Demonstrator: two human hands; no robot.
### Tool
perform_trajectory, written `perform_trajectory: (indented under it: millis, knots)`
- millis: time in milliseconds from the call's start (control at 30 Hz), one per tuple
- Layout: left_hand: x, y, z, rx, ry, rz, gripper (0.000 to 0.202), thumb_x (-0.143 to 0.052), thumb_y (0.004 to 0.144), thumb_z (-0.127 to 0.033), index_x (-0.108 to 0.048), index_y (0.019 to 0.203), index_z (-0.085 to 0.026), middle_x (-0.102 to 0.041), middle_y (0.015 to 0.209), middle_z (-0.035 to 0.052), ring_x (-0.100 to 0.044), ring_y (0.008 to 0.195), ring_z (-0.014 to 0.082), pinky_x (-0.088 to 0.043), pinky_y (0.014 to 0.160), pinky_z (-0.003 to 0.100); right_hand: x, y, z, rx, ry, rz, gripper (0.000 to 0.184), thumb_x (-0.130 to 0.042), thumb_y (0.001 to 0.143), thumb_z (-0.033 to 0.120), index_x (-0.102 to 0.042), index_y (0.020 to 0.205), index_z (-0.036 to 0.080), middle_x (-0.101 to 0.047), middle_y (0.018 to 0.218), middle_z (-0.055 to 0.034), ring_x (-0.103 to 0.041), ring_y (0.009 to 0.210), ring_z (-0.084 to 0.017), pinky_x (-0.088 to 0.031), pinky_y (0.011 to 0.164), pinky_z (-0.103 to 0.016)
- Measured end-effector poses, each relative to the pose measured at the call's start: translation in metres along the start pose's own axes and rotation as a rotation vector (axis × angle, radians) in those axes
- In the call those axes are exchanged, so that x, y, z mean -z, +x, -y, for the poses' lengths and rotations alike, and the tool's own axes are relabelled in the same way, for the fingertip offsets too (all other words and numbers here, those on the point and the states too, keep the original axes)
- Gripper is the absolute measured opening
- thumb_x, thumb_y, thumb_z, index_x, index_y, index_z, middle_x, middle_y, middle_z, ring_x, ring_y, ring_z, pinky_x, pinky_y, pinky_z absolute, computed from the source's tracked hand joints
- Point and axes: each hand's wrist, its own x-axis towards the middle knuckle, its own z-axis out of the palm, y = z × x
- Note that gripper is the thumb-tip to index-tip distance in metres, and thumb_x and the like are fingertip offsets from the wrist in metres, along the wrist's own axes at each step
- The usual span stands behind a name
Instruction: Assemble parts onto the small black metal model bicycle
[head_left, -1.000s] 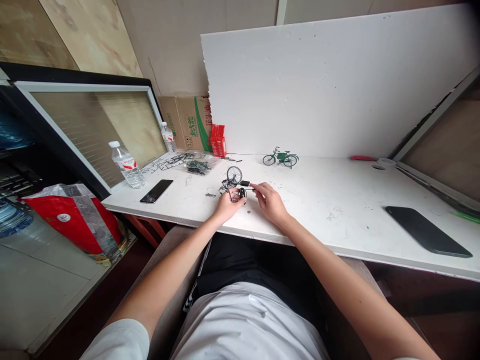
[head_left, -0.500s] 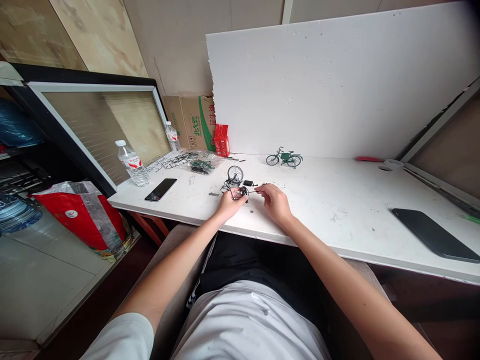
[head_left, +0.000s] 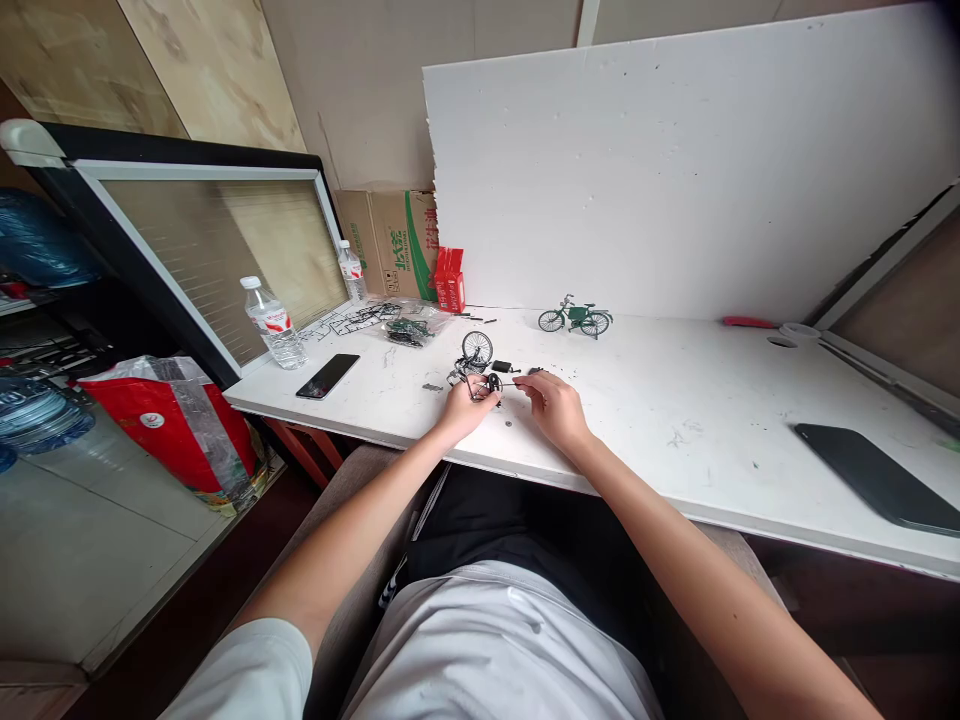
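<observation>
My left hand (head_left: 468,410) is closed on a black model bicycle (head_left: 459,372) above the front part of the white table. A spoked wheel (head_left: 477,347) of the model stands up behind the fingers, and a small dark round part (head_left: 493,383) shows at the fingertips. My right hand (head_left: 555,405) pinches a thin screwdriver (head_left: 510,384), its slim shaft pointing left at that round part. Whether the tip touches is too small to tell. Behind the hands lies a small black block-shaped piece (head_left: 502,367). A tiny round piece (head_left: 508,424) rests in front.
A finished green model bicycle (head_left: 576,317) stands farther back. Left are a phone (head_left: 328,376), water bottle (head_left: 274,325), bag of parts (head_left: 411,328) and black parts frames (head_left: 360,318). A red box (head_left: 450,280) stands behind. A dark flat slab (head_left: 877,475) lies right.
The whole view has shifted slightly, so things appear a little farther right. Both hands keep their hold, with the screwdriver still pointed at the model.
</observation>
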Motion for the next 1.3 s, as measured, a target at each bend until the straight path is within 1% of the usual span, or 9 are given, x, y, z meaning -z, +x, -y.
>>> perform_trajectory:
  millis: [367, 600, 767, 900, 1033, 1133, 1200, 1300]
  knots:
    - [-0.0001, -0.0005, 0.0009, -0.032, 0.039, -0.005, 0.028, -0.079, 0.086, -0.028, -0.066, 0.108, -0.016, -0.076, 0.095, 0.0072, -0.072, 0.086, 0.0186, -0.054, 0.082, 0.030, 0.0028, 0.0001, 0.0030, 0.000, 0.001, 0.016, 0.037, -0.047, 0.096, 0.006, -0.078, 0.111, 0.021, -0.079, 0.100, -0.0082, -0.075, 0.089, -0.023, -0.056, 0.074, -0.033]
    - [0.0000, -0.0013, -0.0008, -0.021, 0.044, -0.017, 0.030, -0.081, 0.084, -0.027, -0.066, 0.107, -0.017, -0.076, 0.093, 0.0064, -0.071, 0.084, 0.0182, -0.053, 0.081, 0.030, -0.0001, 0.0001, -0.0002, 0.030, -0.019, 0.002, 0.038, -0.047, 0.096, 0.006, -0.078, 0.111, 0.022, -0.079, 0.100, -0.0071, -0.075, 0.089, -0.023, -0.056, 0.073, -0.032]
    - [0.0001, -0.0029, -0.0048, -0.025, 0.060, 0.003, 0.026, -0.080, 0.085, -0.026, -0.066, 0.105, -0.016, -0.076, 0.095, 0.0075, -0.071, 0.085, 0.0182, -0.053, 0.081, 0.030, -0.0005, -0.0004, -0.0001, 0.025, -0.033, 0.005, 0.039, -0.046, 0.096, 0.005, -0.079, 0.111, 0.021, -0.080, 0.102, -0.0070, -0.076, 0.089, -0.023, -0.057, 0.073, -0.032]
    - [0.0004, -0.0018, -0.0026, -0.035, 0.064, 0.008, 0.025, -0.079, 0.086, -0.027, -0.066, 0.105, -0.017, -0.076, 0.094, 0.0072, -0.070, 0.085, 0.0177, -0.052, 0.081, 0.029, -0.0003, 0.0001, 0.0010, 0.020, -0.064, 0.008, 0.040, -0.048, 0.095, 0.003, -0.080, 0.111, 0.021, -0.080, 0.103, -0.0069, -0.076, 0.090, -0.023, -0.057, 0.073, -0.031]
    - [0.0016, 0.0000, 0.0027, -0.043, 0.099, -0.010, 0.028, -0.080, 0.085, -0.028, -0.065, 0.107, -0.017, -0.076, 0.093, 0.0075, -0.071, 0.085, 0.0189, -0.054, 0.083, 0.031, -0.0002, -0.0013, 0.0006, 0.043, -0.124, 0.047, 0.046, -0.048, 0.091, -0.002, -0.080, 0.115, 0.022, -0.081, 0.108, -0.0068, -0.077, 0.093, -0.022, -0.058, 0.075, -0.030]
    - [0.0030, -0.0004, 0.0040, -0.070, 0.168, -0.056, 0.031, -0.080, 0.084, -0.027, -0.066, 0.110, -0.017, -0.076, 0.094, 0.0087, -0.071, 0.086, 0.0212, -0.055, 0.084, 0.033, 0.0002, -0.0035, 0.0000, 0.063, -0.113, 0.094, 0.050, -0.049, 0.088, -0.004, -0.079, 0.120, 0.021, -0.081, 0.115, -0.0069, -0.078, 0.098, -0.023, -0.060, 0.083, -0.031]
    - [0.0038, -0.0016, 0.0025, -0.102, 0.216, -0.073, 0.032, -0.078, 0.086, -0.026, -0.066, 0.114, -0.018, -0.076, 0.096, 0.0096, -0.072, 0.089, 0.0228, -0.056, 0.085, 0.035, 0.0010, -0.0041, 0.0003, 0.052, -0.097, 0.121, 0.047, -0.050, 0.090, -0.001, -0.077, 0.123, 0.020, -0.081, 0.115, -0.0085, -0.079, 0.097, -0.024, -0.061, 0.085, -0.032]
    - [0.0045, -0.0035, -0.0016, -0.133, 0.273, -0.076, 0.031, -0.074, 0.089, -0.025, -0.065, 0.117, -0.018, -0.076, 0.102, 0.0114, -0.073, 0.093, 0.0251, -0.056, 0.089, 0.039, 0.0029, -0.0027, 0.0019, 0.016, -0.085, 0.170, 0.038, -0.053, 0.096, 0.007, -0.076, 0.124, 0.019, -0.082, 0.111, -0.0112, -0.080, 0.093, -0.026, -0.061, 0.083, -0.034]
